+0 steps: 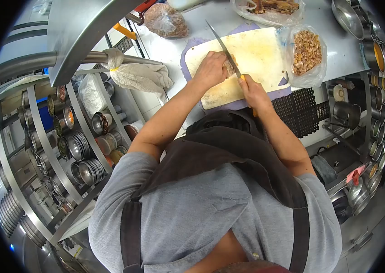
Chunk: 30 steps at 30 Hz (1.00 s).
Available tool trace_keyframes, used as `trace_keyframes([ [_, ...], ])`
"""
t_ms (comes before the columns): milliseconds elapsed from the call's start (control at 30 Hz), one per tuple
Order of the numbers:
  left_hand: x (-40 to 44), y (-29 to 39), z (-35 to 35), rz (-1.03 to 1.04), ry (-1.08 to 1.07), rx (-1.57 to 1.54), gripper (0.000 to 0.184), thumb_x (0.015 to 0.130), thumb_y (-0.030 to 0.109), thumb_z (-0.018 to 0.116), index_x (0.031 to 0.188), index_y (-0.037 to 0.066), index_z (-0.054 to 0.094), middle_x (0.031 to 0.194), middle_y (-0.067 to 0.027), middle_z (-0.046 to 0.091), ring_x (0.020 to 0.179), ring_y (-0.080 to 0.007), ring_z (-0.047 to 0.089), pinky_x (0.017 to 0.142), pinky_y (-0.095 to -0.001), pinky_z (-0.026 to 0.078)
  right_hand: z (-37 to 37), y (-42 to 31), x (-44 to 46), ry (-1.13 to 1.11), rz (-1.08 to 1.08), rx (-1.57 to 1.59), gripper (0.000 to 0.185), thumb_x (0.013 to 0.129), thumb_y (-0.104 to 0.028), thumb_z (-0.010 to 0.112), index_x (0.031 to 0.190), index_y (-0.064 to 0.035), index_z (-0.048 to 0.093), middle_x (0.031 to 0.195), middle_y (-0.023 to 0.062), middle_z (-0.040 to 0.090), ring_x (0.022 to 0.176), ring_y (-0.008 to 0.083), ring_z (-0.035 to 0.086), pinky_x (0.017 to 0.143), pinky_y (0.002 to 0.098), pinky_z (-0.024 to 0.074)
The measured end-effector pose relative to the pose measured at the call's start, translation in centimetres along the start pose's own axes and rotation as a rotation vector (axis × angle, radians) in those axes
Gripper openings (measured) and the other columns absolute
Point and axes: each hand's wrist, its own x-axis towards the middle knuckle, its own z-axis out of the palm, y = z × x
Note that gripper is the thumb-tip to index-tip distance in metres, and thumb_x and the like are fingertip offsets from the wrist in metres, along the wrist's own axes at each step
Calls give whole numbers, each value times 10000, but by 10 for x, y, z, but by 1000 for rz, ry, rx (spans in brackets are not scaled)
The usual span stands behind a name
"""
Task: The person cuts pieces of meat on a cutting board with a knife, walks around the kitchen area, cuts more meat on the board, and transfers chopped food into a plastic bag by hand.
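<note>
A knife [223,44] with a long blade and a yellow handle is in my right hand [254,94], fingers wrapped round the handle. Its blade slants across a white, yellow-stained cutting board [260,54], tip toward the far left edge. Left of the blade, my left hand [211,69] has its fingers curled down on a small brownish piece of food [231,68], partly hidden by the fingers and blade. A purple cloth [276,93] lies under the board. Just right of the board sits a clear bag of chopped brown pieces [307,52].
At the back are a plastic bag of large brown pieces [272,6] and a tied bag of reddish-brown food [166,21]. A towel [140,75] hangs from a rail on the left. Shelves of metal bowls [78,145] stand left; pans [349,18] line the right.
</note>
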Motion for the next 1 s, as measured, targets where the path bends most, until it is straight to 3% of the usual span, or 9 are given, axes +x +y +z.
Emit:
trace_keyframes([
  [33, 0, 2, -1, 0, 7, -1, 287, 715, 98, 644, 978, -17, 631, 1058, -171, 628, 1035, -347, 545, 931, -418, 451, -9, -5, -4, -105, 107, 115, 393, 1012, -377, 397, 1097, -16, 525, 758, 285, 631, 643, 427, 628, 650, 496, 488],
  [133, -5, 5, -4, -44, -78, 21, 271, 714, 98, 656, 958, -20, 641, 1036, -164, 636, 1023, -349, 552, 927, -418, 452, -23, -17, -20, -98, 190, 176, 395, 1011, -376, 409, 1104, -13, 534, 724, 267, 623, 611, 397, 627, 637, 479, 488],
  [267, -4, 12, -9, -40, -26, -15, 246, 732, 100, 660, 955, -3, 658, 1013, -154, 642, 1004, -342, 563, 908, -406, 459, -14, 5, -13, -71, 179, 98, 380, 1008, -365, 424, 1118, -19, 540, 724, 271, 628, 597, 397, 630, 617, 486, 486],
  [333, -2, 13, -6, -77, 10, -41, 232, 742, 99, 659, 954, 5, 663, 1007, -147, 646, 1001, -335, 566, 899, -402, 461, -5, 16, -13, 62, -16, 25, 376, 1007, -361, 431, 1122, -22, 547, 726, 274, 634, 566, 385, 633, 585, 486, 484],
  [667, 14, 11, 20, 30, 83, -12, 139, 775, 129, 662, 882, 42, 676, 938, -112, 647, 932, -303, 580, 860, -388, 465, -23, 2, -24, -1, 178, 132, 348, 1010, -350, 434, 1115, -41, 557, 738, 264, 645, 579, 361, 647, 576, 477, 479],
  [767, 12, 15, 11, 10, 80, -65, 157, 769, 138, 673, 887, 35, 668, 940, -123, 645, 940, -315, 580, 865, -396, 464, -22, 9, -24, -3, 191, 127, 342, 1011, -343, 434, 1123, -45, 559, 763, 270, 644, 645, 398, 649, 609, 472, 483],
  [833, 9, 16, 4, -8, 61, -100, 168, 767, 141, 678, 893, 30, 665, 947, -130, 646, 949, -323, 580, 868, -401, 463, -17, 15, -19, 110, 4, 51, 337, 1009, -335, 441, 1143, -51, 564, 813, 283, 643, 755, 451, 634, 666, 476, 481],
  [1000, -2, 13, -4, -93, 55, -67, 171, 767, 128, 676, 901, 22, 661, 981, -146, 652, 960, -336, 584, 863, -411, 469, -24, -13, -10, 129, -86, 130, 336, 1006, -326, 452, 1168, -55, 568, 858, 295, 640, 845, 483, 610, 711, 498, 468],
])
